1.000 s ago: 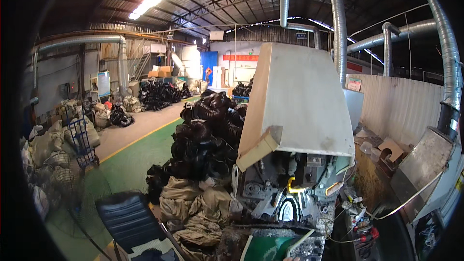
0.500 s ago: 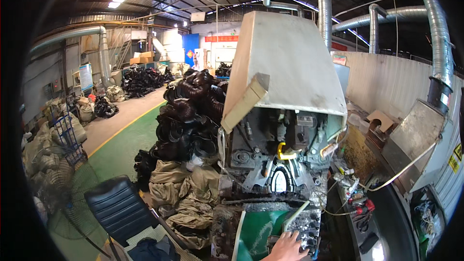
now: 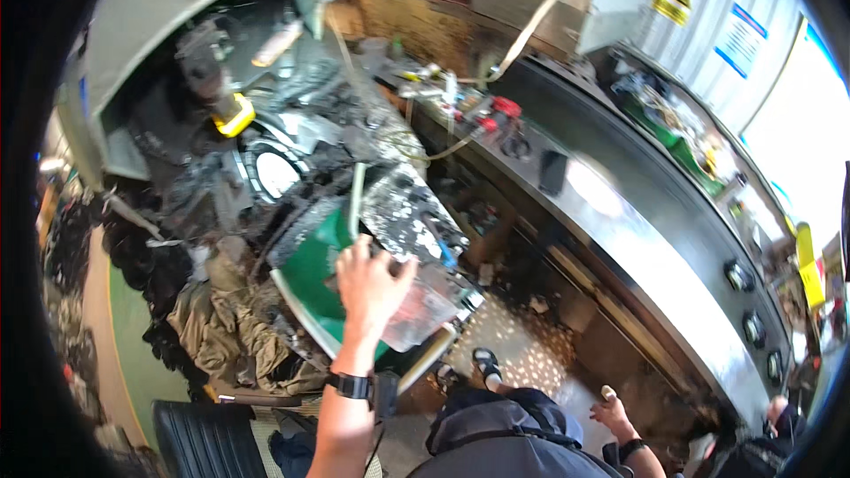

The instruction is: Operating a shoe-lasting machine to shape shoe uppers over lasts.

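My left hand (image 3: 372, 283), a dark watch on its wrist, reaches over the front of a grimy machine (image 3: 403, 212). Its fingers are spread and bent, next to the lower end of a pale rod (image 3: 357, 199); whether they touch it I cannot tell. Under and beside the hand lie a green sheet (image 3: 314, 261) and a cloudy clear plate (image 3: 425, 305). Low on the right, my right hand (image 3: 611, 414) hangs away from the machine, fingers loosely apart, with nothing visible in it. Deeper in the machine are a bright rounded piece (image 3: 277, 173) and a yellow part (image 3: 235, 115).
A long metal bench (image 3: 637, 257) runs along the right, with a red-handled tool (image 3: 505, 108) and a black flat object (image 3: 553, 172). Brown cloth sacks (image 3: 226, 319) lie left of the machine, above a black chair (image 3: 204, 438). Another person (image 3: 779, 429) shows at the lower right.
The view has swung right and down, bringing the bench, my body and my right hand into sight. My left hand remains near the pale rod's lower end.
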`<state>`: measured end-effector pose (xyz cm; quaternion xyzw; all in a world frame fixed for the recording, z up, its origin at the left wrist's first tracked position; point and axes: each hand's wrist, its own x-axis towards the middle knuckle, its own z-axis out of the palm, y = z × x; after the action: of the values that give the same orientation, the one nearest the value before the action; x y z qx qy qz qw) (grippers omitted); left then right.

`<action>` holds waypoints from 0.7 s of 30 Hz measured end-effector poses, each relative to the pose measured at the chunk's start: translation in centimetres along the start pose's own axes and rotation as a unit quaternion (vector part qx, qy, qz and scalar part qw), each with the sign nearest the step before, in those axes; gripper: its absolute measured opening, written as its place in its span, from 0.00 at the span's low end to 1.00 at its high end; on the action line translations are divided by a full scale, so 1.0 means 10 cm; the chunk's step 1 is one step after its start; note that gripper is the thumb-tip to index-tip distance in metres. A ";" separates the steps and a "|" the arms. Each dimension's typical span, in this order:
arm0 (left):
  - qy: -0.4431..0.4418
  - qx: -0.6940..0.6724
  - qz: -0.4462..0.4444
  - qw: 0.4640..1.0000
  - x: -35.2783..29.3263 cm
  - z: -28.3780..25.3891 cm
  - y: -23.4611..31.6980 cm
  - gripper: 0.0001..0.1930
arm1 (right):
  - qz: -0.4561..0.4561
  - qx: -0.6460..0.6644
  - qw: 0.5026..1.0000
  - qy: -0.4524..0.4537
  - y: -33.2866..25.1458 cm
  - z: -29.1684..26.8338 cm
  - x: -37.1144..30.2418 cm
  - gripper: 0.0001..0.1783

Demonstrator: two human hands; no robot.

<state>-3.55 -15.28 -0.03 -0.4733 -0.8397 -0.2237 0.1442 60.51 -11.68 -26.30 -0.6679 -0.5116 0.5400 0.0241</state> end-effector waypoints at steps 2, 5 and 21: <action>-0.016 -0.009 0.000 1.000 -0.01 0.09 -0.02 0.22 | 0.013 0.062 0.998 0.009 -0.08 0.06 -0.27 0.40; -0.052 0.011 -0.005 0.999 -0.02 0.12 0.04 0.25 | 0.043 0.101 0.994 0.029 0.08 0.09 -0.47 0.40; -0.073 0.019 -0.040 0.996 0.00 0.09 0.17 0.25 | 0.068 0.105 0.991 0.041 0.29 -0.07 -0.37 0.39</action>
<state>-2.08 -14.03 -0.39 -0.4515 -0.8704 -0.1782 0.0820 63.33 -15.27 -25.14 -0.7164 -0.4039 0.5635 0.0782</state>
